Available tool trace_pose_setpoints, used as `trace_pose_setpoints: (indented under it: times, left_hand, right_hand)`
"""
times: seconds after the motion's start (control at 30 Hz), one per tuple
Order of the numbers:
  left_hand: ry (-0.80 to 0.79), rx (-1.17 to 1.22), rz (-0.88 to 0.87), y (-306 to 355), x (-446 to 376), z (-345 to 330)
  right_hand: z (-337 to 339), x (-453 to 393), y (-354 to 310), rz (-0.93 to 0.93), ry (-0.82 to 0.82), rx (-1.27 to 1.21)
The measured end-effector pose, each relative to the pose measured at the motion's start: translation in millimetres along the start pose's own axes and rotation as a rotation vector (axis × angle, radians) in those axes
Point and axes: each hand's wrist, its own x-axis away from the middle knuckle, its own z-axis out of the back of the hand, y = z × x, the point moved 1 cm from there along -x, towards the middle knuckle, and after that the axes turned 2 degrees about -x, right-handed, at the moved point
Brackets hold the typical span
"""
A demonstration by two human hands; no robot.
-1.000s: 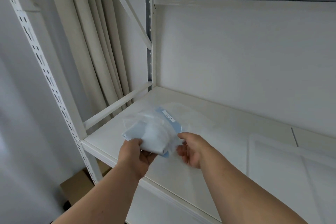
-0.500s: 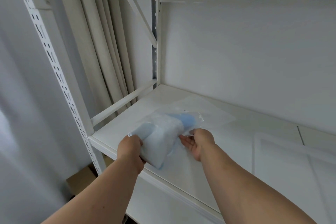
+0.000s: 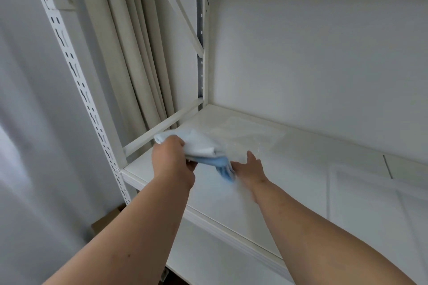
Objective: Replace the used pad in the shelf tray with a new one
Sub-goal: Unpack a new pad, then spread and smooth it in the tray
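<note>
Gripping a folded pad [image 3: 199, 146] above the left end of the shelf [image 3: 231, 196], the left hand [image 3: 172, 161] has its fingers curled round the white bundle, thumb underneath. The pad is white on top with a light blue layer showing along its lower edge, and that blue edge hangs down toward the right hand [image 3: 251, 170]. The right hand sits just beside it, palm turned partly up, fingers loosely spread and relaxed; its fingertips are at or under a sheet of clear plastic wrapping [image 3: 245, 139] that lies crumpled on the shelf behind the pad (whether they actually pinch the film I cannot tell, as that spot is blurred). Farther right on the same shelf lies a shallow white tray [image 3: 361, 194], well apart from both hands. A slotted white upright [image 3: 76, 76] frames the shelf on the left, with pale curtain folds [image 3: 129, 53] behind it and a cardboard box [image 3: 108, 220] down by the floor.
</note>
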Motion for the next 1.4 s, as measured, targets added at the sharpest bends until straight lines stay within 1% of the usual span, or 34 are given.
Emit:
trace_pose_setpoints:
  times: [0.07, 0.13, 0.23, 0.3, 0.33, 0.4, 0.47, 0.5, 0.53, 0.57, 0.63, 0.67, 0.73, 0.77, 0.8, 0.83, 0.9, 0.93, 0.97, 1.03, 1.07, 1.17, 1.27, 1.33, 1.4]
  left_hand:
    - [0.028, -0.001, -0.161, 15.8, 10.6, -3.9]
    - [0.012, 0.012, -0.302, 30.5, 21.5, -4.2]
    - [-0.071, 0.114, -0.404, 43.7, 33.7, -6.0]
    - [-0.142, 0.175, -0.407, 46.2, 38.0, -11.4]
    - [-0.19, 0.201, -0.373, 45.2, 38.0, -14.8]
    - [-0.266, 0.199, -0.254, 41.2, 34.4, -19.5]
    - [-0.365, 0.202, -0.111, 28.4, 22.0, -19.4]
    - [-0.395, 0.194, -0.052, 19.3, 14.0, -17.6]
    - [-0.399, 0.187, 0.0, 8.9, 6.0, -14.3]
    - [-0.391, 0.19, 0.059, -1.0, -1.2, -9.9]
    - [-0.35, 0.188, 0.131, -17.7, -11.6, -2.4]
    - [-0.337, 0.184, 0.151, -23.9, -15.3, 0.4]
    - [-0.333, 0.154, 0.175, -33.6, -19.3, 1.4]
    - [-0.341, 0.139, 0.172, -35.2, -21.0, 1.4]
    - [-0.35, 0.124, 0.174, -37.4, -21.0, 0.0]
    - [-0.364, 0.118, 0.191, -39.0, -19.7, -0.8]
    - [-0.416, 0.112, 0.229, -41.7, -17.9, -1.3]
    - [-0.448, 0.103, 0.251, -43.1, -16.0, -1.4]
    - [-0.482, 0.086, 0.27, -45.0, -13.4, -1.5]
    - [-0.553, 0.014, 0.269, -51.8, -10.6, -2.1]
    - [-0.583, -0.043, 0.254, -55.8, -9.1, -2.5]
    - [-0.619, -0.187, 0.219, -65.7, -4.3, -3.7]
    - [-0.575, -0.322, 0.121, -70.1, -9.5, -3.7]
    - [-0.594, -0.508, 0.015, -73.9, -9.9, -0.6]
    - [-0.608, -0.702, -0.112, -78.4, -11.0, 5.5]
  right_hand:
    - [-0.4, 1.2, 1.4, -0.038, 0.007, 0.03]
    - [1.4, 1.4, 5.5, -0.038, 0.021, 0.056]
    - [3.0, 6.2, 6.5, -0.002, 0.077, 0.045]
    - [2.5, 9.7, 5.7, -0.004, 0.124, 0.151]
    - [3.4, 12.3, 3.9, 0.002, 0.159, 0.199]
    - [4.6, 14.0, -0.7, 0.027, 0.187, 0.178]
    - [9.0, 20.4, -11.3, 0.082, 0.13, 0.031]
    - [11.3, 25.4, -15.1, 0.081, 0.091, -0.061]
    - [14.2, 33.1, -17.9, 0.061, 0.038, -0.097]
    - [17.4, 37.2, -18.5, 0.056, -0.035, -0.019]
    - [18.5, 43.3, -11.6, 0.078, -0.145, 0.358]
    - [17.3, 45.3, -5.8, 0.087, -0.16, 0.482]
    - [18.2, 45.2, 8.1, 0.066, -0.152, 0.565]
    - [18.8, 49.7, 6.9, 0.071, -0.135, 0.562]
    - [22.0, 50.2, 7.6, 0.077, -0.102, 0.507]
    - [25.0, 53.1, 7.5, 0.053, -0.072, 0.351]
    - [30.3, 61.2, 6.5, -0.071, -0.06, -0.152]
    - [33.7, 67.5, 3.4, -0.126, -0.082, -0.419]
    - [36.8, 69.6, 0.6, -0.141, -0.111, -0.629]
    - [44.7, 75.0, -7.6, -0.12, -0.141, -0.935]
    - [48.0, 79.7, -12.7, -0.107, -0.166, -1.028]
    - [57.8, 85.3, -19.2, -0.072, -0.209, -1.151]
    - [66.5, 82.1, -14.1, -0.071, -0.163, -1.202]
    - [65.5, 83.5, -13.7, -0.097, -0.095, -1.097]
    - [64.2, 80.6, -9.2, -0.134, 0.075, -0.983]
